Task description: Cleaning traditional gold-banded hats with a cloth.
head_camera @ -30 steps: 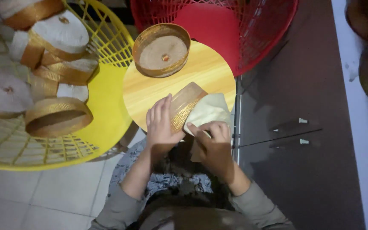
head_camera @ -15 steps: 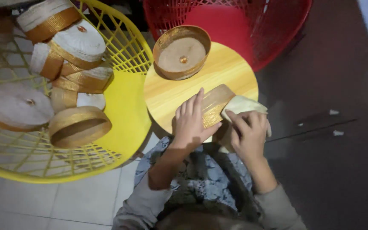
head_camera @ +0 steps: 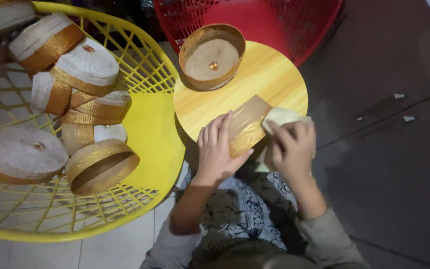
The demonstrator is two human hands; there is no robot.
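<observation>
Fingers [head_camera: 215, 134] of left hand [head_camera: 217, 152] flat atop gold band [head_camera: 245, 124]; right hand [head_camera: 292, 147] clamped on cloth [head_camera: 282, 115]

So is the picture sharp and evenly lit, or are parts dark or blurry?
Head view: uneven light; the yellow basket and round wooden board are bright, the floor at right is dim; the left hand and right hand look slightly soft.

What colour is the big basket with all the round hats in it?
Yellow. The basket shows best in the head view, on the left beside the round wooden board.
</observation>
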